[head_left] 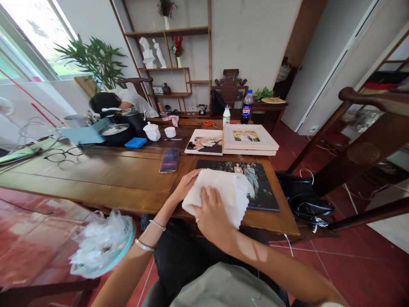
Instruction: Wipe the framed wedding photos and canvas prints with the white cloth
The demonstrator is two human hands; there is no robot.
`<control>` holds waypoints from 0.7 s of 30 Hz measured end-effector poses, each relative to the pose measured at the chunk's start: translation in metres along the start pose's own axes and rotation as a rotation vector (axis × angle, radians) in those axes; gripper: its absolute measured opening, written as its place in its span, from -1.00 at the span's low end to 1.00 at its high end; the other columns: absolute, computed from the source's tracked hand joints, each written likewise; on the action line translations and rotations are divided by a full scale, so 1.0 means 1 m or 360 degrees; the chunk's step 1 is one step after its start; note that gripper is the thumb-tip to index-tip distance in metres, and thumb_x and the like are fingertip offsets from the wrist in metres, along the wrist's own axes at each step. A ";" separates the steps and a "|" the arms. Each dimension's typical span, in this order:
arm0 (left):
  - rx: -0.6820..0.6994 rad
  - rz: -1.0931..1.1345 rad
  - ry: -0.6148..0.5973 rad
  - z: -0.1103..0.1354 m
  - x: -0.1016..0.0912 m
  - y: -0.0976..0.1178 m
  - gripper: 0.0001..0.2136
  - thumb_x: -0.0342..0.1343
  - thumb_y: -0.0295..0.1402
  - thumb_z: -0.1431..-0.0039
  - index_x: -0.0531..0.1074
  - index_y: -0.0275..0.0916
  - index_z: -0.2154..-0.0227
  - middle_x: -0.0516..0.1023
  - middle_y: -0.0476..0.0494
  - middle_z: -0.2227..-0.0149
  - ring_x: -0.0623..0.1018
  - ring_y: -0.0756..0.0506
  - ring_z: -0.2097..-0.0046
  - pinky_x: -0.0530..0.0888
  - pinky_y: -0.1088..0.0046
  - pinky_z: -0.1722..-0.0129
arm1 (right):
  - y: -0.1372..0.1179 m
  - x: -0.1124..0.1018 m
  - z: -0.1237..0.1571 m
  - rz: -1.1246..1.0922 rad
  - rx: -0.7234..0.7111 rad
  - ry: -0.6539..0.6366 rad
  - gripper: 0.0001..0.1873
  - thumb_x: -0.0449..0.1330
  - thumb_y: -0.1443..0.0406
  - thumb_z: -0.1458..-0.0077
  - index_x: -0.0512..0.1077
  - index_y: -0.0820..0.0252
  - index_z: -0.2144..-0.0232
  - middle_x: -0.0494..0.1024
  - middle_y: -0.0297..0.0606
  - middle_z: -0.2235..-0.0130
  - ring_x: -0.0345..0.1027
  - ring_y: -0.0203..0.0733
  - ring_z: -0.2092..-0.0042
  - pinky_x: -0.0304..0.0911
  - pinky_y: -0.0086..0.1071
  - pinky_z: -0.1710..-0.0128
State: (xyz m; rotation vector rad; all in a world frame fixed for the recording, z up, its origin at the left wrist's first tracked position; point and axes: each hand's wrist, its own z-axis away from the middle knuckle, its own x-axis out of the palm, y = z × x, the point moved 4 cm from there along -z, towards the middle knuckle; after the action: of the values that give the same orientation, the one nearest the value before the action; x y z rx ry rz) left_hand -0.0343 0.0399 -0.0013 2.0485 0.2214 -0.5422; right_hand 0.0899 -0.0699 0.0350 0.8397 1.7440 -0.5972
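A dark photo print [255, 187] lies flat on the wooden table [105, 179] in front of me. A white cloth [223, 189] covers its left part. My right hand [212, 217] lies flat on the cloth with the fingers pressed down on it. My left hand [186, 183] rests at the cloth's left edge, its fingers curled onto the fabric and partly hidden under it. Bracelets sit on my left wrist.
A phone [169, 160] lies left of the print. Behind are a white-framed picture [249, 138] on a stack, another print [204, 143], bottles [246, 106], scissors, cups and pots. A person [110, 102] bends over at the back left. A bag-filled bin [102, 243] stands left, a wooden chair [367, 128] right.
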 end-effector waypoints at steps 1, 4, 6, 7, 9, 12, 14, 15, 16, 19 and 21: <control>0.0012 -0.0028 -0.0008 0.000 0.000 0.002 -0.67 -0.09 -0.31 -0.25 0.40 -0.23 -0.01 0.44 -0.20 -0.09 0.41 -0.17 -0.12 0.30 0.20 -0.16 | -0.003 0.003 0.003 0.0014 -0.0014 0.0011 -0.73 0.14 0.27 -0.08 0.52 0.16 0.17 0.34 -0.01 -0.12 0.06 0.15 -0.15 -0.09 0.03 -0.14; 0.0088 -0.0121 -0.0049 0.000 0.001 0.009 -0.66 -0.07 -0.33 -0.24 0.38 -0.22 -0.04 0.40 -0.20 -0.13 0.37 -0.15 -0.17 0.25 0.18 -0.20 | 0.002 0.004 0.021 -0.0100 -0.0101 0.0009 -0.75 0.15 0.27 -0.06 0.55 0.20 0.23 0.33 0.03 -0.14 0.08 0.16 -0.16 -0.05 0.02 -0.15; 0.0100 -0.0154 -0.0065 0.000 0.002 0.010 -0.67 -0.06 -0.33 -0.24 0.40 -0.22 -0.02 0.41 -0.20 -0.12 0.37 -0.14 -0.16 0.24 0.17 -0.20 | 0.017 -0.003 0.037 -0.0268 -0.0146 0.0000 -0.77 0.18 0.28 0.00 0.56 0.18 0.26 0.32 0.00 -0.15 0.10 0.13 -0.16 0.00 -0.01 -0.15; 0.0092 -0.0162 -0.0072 0.000 0.002 0.010 -0.68 -0.06 -0.33 -0.24 0.41 -0.22 -0.01 0.43 -0.19 -0.10 0.38 -0.14 -0.15 0.25 0.17 -0.20 | 0.028 -0.009 0.045 -0.0345 -0.0149 0.0010 -0.77 0.19 0.30 0.03 0.56 0.16 0.27 0.33 -0.03 -0.14 0.11 0.10 -0.16 0.01 -0.03 -0.16; 0.0078 -0.0167 -0.0085 0.000 0.004 0.009 -0.69 -0.08 -0.33 -0.25 0.43 -0.21 0.02 0.45 -0.17 -0.08 0.39 -0.13 -0.15 0.25 0.17 -0.21 | 0.054 -0.019 0.058 -0.0435 -0.0108 0.0054 -0.72 0.18 0.36 0.06 0.54 0.13 0.24 0.37 -0.09 -0.11 0.11 0.06 -0.16 0.03 -0.03 -0.16; 0.0086 -0.0150 -0.0093 0.000 0.005 0.009 -0.69 -0.10 -0.33 -0.26 0.46 -0.21 0.05 0.47 -0.15 -0.07 0.39 -0.12 -0.15 0.25 0.18 -0.21 | 0.103 -0.027 0.068 -0.0378 0.0018 0.0125 -0.74 0.14 0.38 0.00 0.54 0.18 0.25 0.43 -0.03 -0.03 0.16 0.09 -0.13 0.12 0.00 -0.10; 0.0087 -0.0143 -0.0090 0.000 0.004 0.009 -0.70 -0.09 -0.33 -0.26 0.47 -0.22 0.06 0.47 -0.16 -0.06 0.39 -0.12 -0.15 0.25 0.18 -0.21 | 0.140 -0.027 0.066 -0.0247 0.0129 0.0152 -0.79 0.11 0.32 -0.08 0.55 0.21 0.31 0.44 0.03 0.01 0.22 0.12 -0.08 0.17 0.01 -0.06; 0.0088 -0.0142 -0.0094 0.000 0.004 0.010 -0.70 -0.09 -0.33 -0.26 0.47 -0.22 0.06 0.47 -0.16 -0.06 0.39 -0.12 -0.15 0.26 0.18 -0.20 | 0.158 -0.025 0.063 -0.0183 0.0173 0.0158 -0.77 0.10 0.28 -0.11 0.55 0.22 0.33 0.44 0.04 0.02 0.24 0.12 -0.06 0.19 0.00 -0.05; 0.0087 -0.0143 -0.0098 -0.001 0.003 0.010 -0.70 -0.09 -0.33 -0.26 0.47 -0.22 0.06 0.47 -0.16 -0.06 0.39 -0.12 -0.15 0.26 0.18 -0.20 | 0.175 -0.023 0.059 -0.0137 0.0196 0.0168 -0.75 0.09 0.25 -0.13 0.55 0.23 0.32 0.44 0.05 0.03 0.25 0.12 -0.05 0.19 -0.01 -0.05; 0.0081 -0.0139 -0.0116 -0.002 0.003 0.010 -0.70 -0.09 -0.34 -0.25 0.47 -0.23 0.06 0.48 -0.16 -0.05 0.39 -0.12 -0.16 0.26 0.18 -0.20 | 0.216 -0.015 0.041 -0.0078 0.0234 0.0180 -0.69 0.06 0.20 -0.17 0.53 0.26 0.24 0.41 0.06 -0.01 0.26 0.11 -0.06 0.20 -0.04 -0.06; 0.0065 -0.0142 -0.0114 -0.003 0.005 0.008 -0.70 -0.08 -0.35 -0.24 0.47 -0.23 0.07 0.48 -0.16 -0.05 0.39 -0.13 -0.15 0.25 0.16 -0.20 | 0.229 -0.010 0.031 -0.0047 0.0218 0.0169 -0.67 0.04 0.22 -0.18 0.51 0.30 0.19 0.38 0.10 -0.06 0.23 0.12 -0.10 0.18 -0.03 -0.07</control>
State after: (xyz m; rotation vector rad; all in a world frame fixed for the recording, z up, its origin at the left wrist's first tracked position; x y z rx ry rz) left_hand -0.0260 0.0375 0.0039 2.0618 0.2621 -0.6791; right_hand 0.2887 0.0479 0.0367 0.9575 1.8299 -0.7092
